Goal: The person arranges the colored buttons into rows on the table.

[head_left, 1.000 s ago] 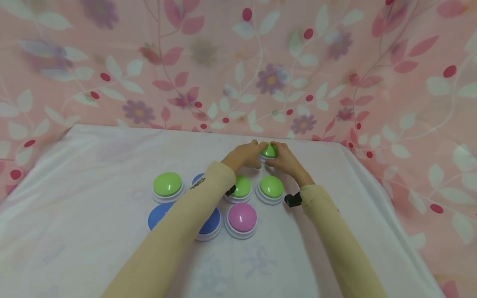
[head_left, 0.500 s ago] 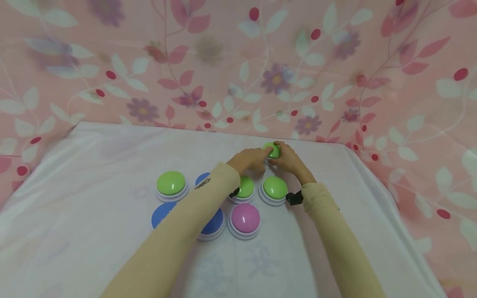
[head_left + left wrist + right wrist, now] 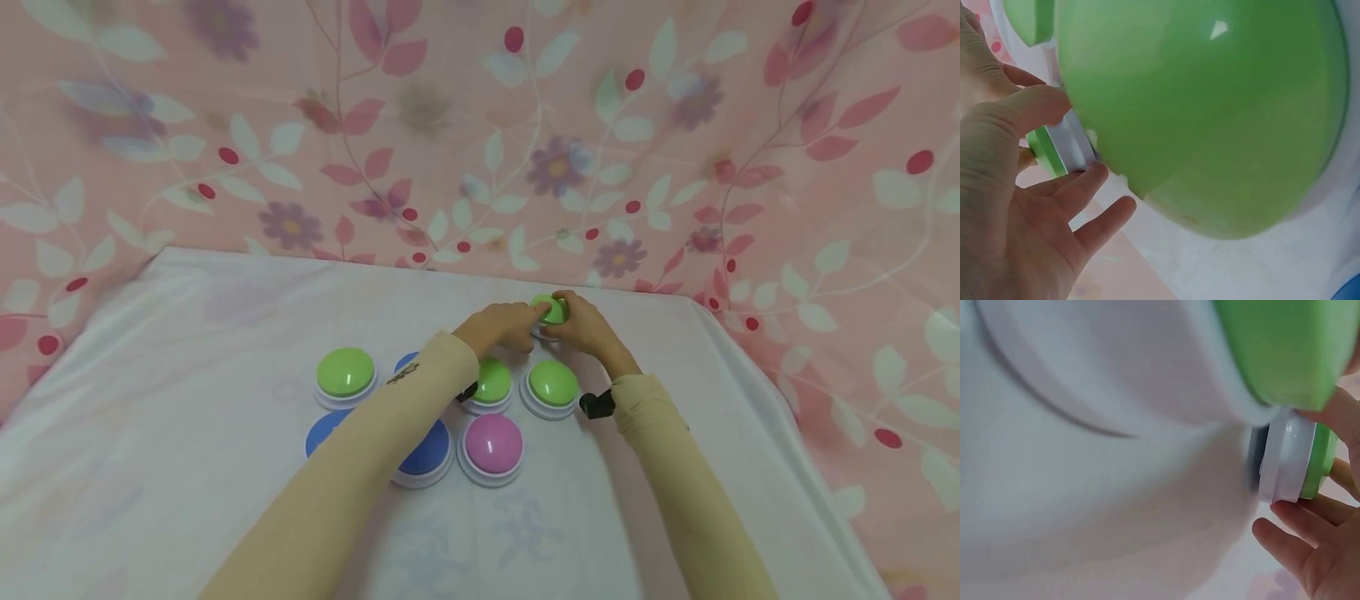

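Observation:
At the back of the table, both hands are on a green-domed push button (image 3: pixel 553 310) with a white base. My left hand (image 3: pixel 498 325) is at its left, index finger across the dome. In the left wrist view, the thumb and fingertips (image 3: pixel 1094 172) close round the white base. My right hand (image 3: pixel 588 329) grips the other side; in the right wrist view, its fingertips (image 3: pixel 1285 509) touch the base from below and the dark underside shows. Another green button (image 3: pixel 553 383) sits just in front, and a second one (image 3: pixel 492 382) lies partly behind the left sleeve.
A pink button (image 3: pixel 493 444) and a blue button (image 3: pixel 426 450) stand nearer. Further left are a green button (image 3: pixel 345 372) and another blue button (image 3: pixel 324 431), partly covered by the left sleeve. A floral curtain (image 3: pixel 450 125) hangs behind the white-covered table (image 3: pixel 202 400).
The left index finger has shifted onto the near left side of the dome. The right hand keeps its hold. The whole head view has shifted slightly; the other buttons keep their places.

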`<state>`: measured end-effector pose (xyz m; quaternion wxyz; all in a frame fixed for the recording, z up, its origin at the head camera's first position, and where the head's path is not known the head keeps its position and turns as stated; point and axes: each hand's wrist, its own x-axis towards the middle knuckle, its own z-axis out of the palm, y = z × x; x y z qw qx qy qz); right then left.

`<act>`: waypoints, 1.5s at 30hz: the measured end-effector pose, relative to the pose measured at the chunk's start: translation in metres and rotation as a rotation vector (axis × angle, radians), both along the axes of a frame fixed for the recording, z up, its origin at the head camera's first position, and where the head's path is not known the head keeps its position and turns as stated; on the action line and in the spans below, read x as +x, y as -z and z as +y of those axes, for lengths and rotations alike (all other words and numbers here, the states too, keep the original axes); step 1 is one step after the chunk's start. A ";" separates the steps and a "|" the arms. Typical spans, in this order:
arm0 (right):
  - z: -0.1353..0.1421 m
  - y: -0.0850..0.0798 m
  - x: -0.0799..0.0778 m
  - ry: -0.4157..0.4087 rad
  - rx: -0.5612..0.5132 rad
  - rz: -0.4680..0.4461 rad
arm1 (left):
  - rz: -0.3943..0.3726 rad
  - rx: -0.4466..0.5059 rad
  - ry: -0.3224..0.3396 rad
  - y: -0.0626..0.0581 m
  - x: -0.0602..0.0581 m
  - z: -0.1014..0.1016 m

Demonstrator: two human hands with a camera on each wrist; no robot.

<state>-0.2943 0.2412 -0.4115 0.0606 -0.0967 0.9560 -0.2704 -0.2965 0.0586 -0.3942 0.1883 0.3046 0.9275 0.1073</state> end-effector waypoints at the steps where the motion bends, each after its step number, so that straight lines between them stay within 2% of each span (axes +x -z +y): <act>1: 0.001 0.000 0.000 0.000 -0.001 0.003 | 0.007 -0.004 0.002 0.000 0.000 0.000; 9: 0.001 -0.008 0.010 -0.017 -0.021 0.044 | 0.066 0.014 0.006 -0.004 0.006 -0.007; 14: 0.003 -0.015 0.019 -0.040 -0.020 0.062 | 0.127 0.059 0.049 -0.005 0.009 -0.013; 18: 0.004 -0.022 0.026 -0.048 -0.032 0.070 | 0.189 0.084 0.077 -0.009 0.011 -0.016; 23: 0.005 -0.034 0.034 -0.047 -0.050 0.091 | 0.232 0.123 0.080 -0.017 0.018 -0.020; 31: 0.010 -0.043 0.051 -0.066 -0.094 0.162 | 0.300 0.166 0.108 -0.022 0.034 -0.025; 38: 0.016 -0.044 0.072 -0.081 -0.164 0.174 | 0.378 0.188 0.168 -0.025 0.052 -0.023; 45: 0.020 -0.050 0.097 -0.105 -0.185 0.207 | 0.393 0.216 0.178 -0.028 0.073 -0.025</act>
